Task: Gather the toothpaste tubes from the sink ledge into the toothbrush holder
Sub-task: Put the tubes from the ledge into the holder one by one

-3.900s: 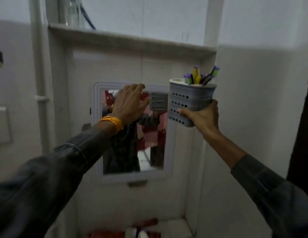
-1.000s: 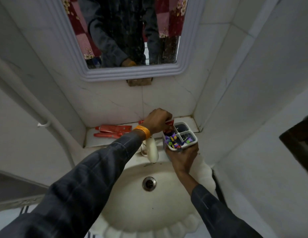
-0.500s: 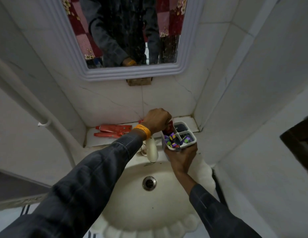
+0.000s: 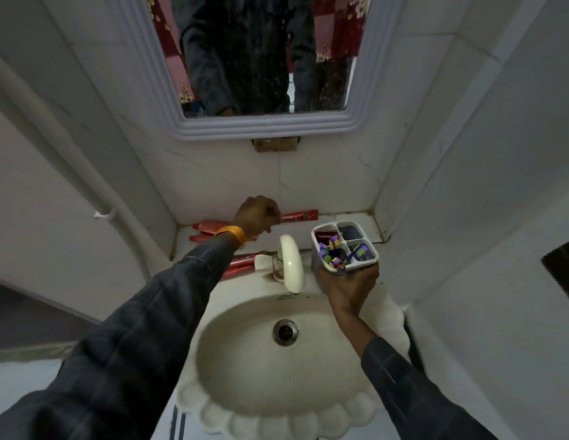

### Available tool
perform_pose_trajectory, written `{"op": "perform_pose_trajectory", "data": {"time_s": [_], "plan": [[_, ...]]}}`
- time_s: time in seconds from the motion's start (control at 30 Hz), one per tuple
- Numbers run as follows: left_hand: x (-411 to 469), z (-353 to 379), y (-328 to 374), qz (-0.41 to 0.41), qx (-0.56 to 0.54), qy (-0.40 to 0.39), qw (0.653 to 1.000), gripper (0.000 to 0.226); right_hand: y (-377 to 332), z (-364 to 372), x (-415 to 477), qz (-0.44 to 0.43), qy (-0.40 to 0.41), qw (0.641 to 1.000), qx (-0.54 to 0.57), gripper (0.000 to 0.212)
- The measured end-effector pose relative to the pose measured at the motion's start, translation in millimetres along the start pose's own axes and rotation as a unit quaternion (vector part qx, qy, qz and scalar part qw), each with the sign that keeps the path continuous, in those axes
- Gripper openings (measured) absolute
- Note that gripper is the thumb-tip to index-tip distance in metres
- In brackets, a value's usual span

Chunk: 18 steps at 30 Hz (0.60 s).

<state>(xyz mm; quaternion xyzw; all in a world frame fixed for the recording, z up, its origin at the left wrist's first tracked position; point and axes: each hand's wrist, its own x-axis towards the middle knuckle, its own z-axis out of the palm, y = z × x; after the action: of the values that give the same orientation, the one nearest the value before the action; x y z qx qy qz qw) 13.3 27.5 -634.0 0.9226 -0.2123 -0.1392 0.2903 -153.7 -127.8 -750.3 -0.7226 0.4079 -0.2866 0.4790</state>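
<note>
My right hand [image 4: 348, 289] holds the white four-compartment toothbrush holder [image 4: 370, 260] over the sink's right rim. Colourful toothbrushes fill its front compartments. A red toothpaste tube [image 4: 324, 235] stands in its back-left compartment. My left hand [image 4: 256, 215], with an orange wristband, hovers over the ledge [image 4: 350, 217]. Its fingers curl around the left end of a red tube [image 4: 300, 215] lying flat against the back wall; the grip itself is hidden. Two more red tubes [image 4: 208, 228] lie at the ledge's left end, and another red tube [image 4: 242, 265] lies beside the tap.
A white tap [image 4: 291, 265] juts over the oval basin [image 4: 245, 360] between my hands. A framed mirror [image 4: 264, 128] hangs above the ledge. Tiled walls close in on both sides, and a white pipe [image 4: 70, 173] runs down the left wall.
My left hand has left the holder, where a red tube now stands, and has moved left and back to the tube by the wall. The holder has stayed in my right hand.
</note>
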Motion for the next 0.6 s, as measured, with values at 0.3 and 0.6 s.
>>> {"op": "perform_pose_trajectory", "data": {"time_s": [0.3,0.6], "plan": [[-54,17,-93,-0.09,0.229,-0.059,0.967,0.018,-5,-4,-2,-0.007,-0.002,1.0,0.021,0.122],[-57,55,-84,-0.029,0.353,-0.071,0.932,0.033,-5,-10,-5,0.016,-0.039,0.998,0.043,0.124]]}}
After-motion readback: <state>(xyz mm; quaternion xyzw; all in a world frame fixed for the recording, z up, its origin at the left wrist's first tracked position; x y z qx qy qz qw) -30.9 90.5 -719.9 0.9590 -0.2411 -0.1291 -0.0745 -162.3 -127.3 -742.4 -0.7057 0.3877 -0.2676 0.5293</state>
